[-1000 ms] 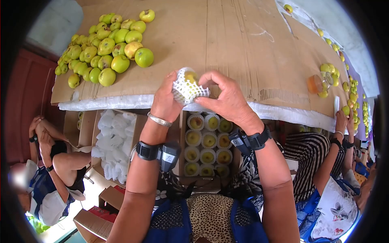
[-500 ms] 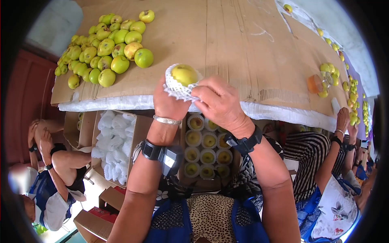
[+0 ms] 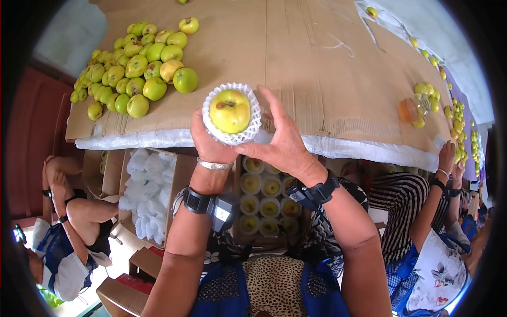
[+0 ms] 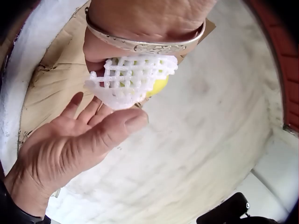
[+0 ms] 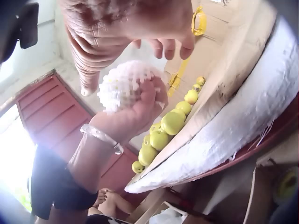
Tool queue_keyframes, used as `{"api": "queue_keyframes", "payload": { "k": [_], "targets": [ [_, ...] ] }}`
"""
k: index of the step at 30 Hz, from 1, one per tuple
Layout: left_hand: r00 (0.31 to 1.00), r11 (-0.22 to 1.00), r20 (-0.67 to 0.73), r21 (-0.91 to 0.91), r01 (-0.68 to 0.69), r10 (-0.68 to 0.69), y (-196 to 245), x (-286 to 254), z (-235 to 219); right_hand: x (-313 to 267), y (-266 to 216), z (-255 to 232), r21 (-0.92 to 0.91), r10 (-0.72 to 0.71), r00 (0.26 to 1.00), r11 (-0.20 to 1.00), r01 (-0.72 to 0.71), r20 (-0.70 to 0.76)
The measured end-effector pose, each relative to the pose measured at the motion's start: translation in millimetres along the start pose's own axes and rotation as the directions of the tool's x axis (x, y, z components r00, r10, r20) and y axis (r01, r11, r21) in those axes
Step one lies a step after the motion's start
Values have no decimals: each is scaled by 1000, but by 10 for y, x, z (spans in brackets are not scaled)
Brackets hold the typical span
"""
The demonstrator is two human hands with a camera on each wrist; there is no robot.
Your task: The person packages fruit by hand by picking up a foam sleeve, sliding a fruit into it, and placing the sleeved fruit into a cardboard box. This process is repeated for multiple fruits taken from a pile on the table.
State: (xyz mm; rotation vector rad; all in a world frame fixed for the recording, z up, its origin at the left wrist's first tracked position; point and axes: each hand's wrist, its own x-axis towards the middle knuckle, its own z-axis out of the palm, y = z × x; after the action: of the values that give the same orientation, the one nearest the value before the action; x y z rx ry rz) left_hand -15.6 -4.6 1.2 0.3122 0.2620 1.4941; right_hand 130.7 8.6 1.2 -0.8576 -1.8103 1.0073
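Observation:
A yellow-green apple with a brown mark near its stem hollow sits in a white foam net sleeve, its top facing up. My left hand grips the sleeved apple from the left and below, over the near edge of the cardboard. In the right wrist view its fingers curl round the sleeve. My right hand is spread beside the sleeve, thumb stretched toward its lower edge and forefinger raised. The left wrist view shows the right thumb right at the sleeve's rim.
A heap of apples lies on the cardboard at the back left. Below the edge stand a box of foam sleeves and a box of sleeved apples. A jar and other people flank the right side.
The sleeve has gone from tilted and partly covering the apple to sitting round it, apple top up. My right hand has let go of the sleeve and spread its fingers.

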Motion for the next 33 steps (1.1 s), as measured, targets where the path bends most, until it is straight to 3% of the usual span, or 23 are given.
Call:
{"api": "queue_keyframes", "payload": {
  "k": [3, 4, 7, 13, 15, 17, 19, 22, 25, 27, 28, 29, 31, 33],
  "targets": [
    [961, 972, -264, 234, -18, 81, -38, 32, -17, 24, 29, 69, 80, -19, 1000, 997, 19, 10],
    [943, 977, -321, 214, -17, 87, -82, 41, 12, 17, 42, 97, 116, -18, 1000, 993, 17, 6],
    [998, 996, 1, -68, 60, -60, -126, 32, -130, 42, 106, 173, 292, 41, 998, 956, -24, -51],
    [975, 992, -224, 127, 25, 4, -171, 35, -53, 24, 97, 139, 137, -20, 996, 990, 32, -88],
    [959, 895, -217, 439, -71, 182, -236, 40, -197, 17, 119, 129, 72, -57, 993, 995, 65, -108],
    [959, 881, -201, 466, -88, 201, -233, 39, -305, 28, 130, 115, -14, -105, 988, 994, 104, -114],
    [980, 978, -191, 206, -24, 64, -206, 46, -260, 55, 134, 74, -129, -160, 982, 981, 147, -101],
    [951, 974, -307, 225, 23, 48, -223, 57, -90, 55, 119, 51, -258, -188, 975, 954, 154, -115],
    [980, 996, -195, 76, 42, -27, -212, 70, -221, 55, 125, 58, -176, -148, 984, 976, 129, -102],
    [959, 818, -185, 570, -74, 216, -259, 108, -395, 76, 99, 5, -257, -188, 978, 953, 160, -89],
    [956, 695, -113, 710, -113, 271, -286, 99, -440, 86, 81, -28, -297, -204, 976, 939, 172, -81],
    [945, 547, -41, 823, -151, 323, -311, 89, -472, 98, 82, -47, -332, -250, 965, 920, 210, -81],
    [947, 360, 124, 904, -231, 295, -285, -5, -85, 114, 122, -55, -387, -321, 945, 881, 273, -64],
    [990, 769, 78, 624, -141, 119, -293, -30, -81, 106, 137, -75, -424, -326, 942, 867, 263, -83]
  ]
}}
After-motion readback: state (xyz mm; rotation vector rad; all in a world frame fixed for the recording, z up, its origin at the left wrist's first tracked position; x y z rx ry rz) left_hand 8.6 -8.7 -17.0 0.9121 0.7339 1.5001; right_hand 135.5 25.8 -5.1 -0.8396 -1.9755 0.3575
